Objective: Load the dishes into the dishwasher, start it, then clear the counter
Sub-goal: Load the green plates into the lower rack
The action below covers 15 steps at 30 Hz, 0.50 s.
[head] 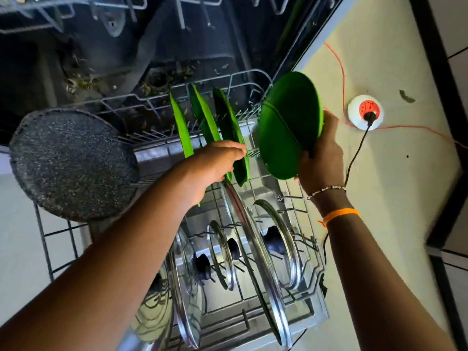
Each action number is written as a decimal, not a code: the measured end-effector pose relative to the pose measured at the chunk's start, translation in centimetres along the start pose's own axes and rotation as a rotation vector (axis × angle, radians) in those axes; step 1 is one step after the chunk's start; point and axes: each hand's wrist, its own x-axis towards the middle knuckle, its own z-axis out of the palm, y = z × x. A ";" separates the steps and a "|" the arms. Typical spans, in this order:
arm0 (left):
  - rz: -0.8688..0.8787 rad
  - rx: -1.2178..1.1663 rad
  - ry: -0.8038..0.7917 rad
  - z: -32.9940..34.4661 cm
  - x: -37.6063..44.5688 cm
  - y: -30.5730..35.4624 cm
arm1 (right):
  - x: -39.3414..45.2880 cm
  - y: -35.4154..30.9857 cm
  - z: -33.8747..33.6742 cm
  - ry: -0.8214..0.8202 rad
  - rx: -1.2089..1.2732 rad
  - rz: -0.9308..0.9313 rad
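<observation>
Now our left hand (217, 163) hides its fingers while grasping a racked green plate (231, 133); our right hand (320, 160) grips another plate (288, 122) beside the rack's (314, 272) right edge.

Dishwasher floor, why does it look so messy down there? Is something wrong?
Yes. The tub floor behind the lower rack is littered with brownish scraps that look like food bits or dry leaves, odd for a machine that cleans. The green plates and glass lids stand neatly in the rack, so only the debris stands out.
</observation>
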 end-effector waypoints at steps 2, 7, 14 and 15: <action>-0.005 0.017 -0.013 0.3 0.3 0.0 | 0.0 -0.4 0.5 -0.040 -0.097 -0.032; -0.017 -0.005 0.026 0.2 1.5 -0.2 | 1.8 -1.2 2.2 -0.102 -0.195 -0.126; 0.000 -0.038 0.056 -0.6 2.2 -0.5 | 3.6 -2.2 3.8 -0.188 -0.341 -0.146; -0.005 -0.045 0.055 -0.7 2.2 -0.6 | 3.6 -2.1 4.1 -0.192 -0.371 -0.151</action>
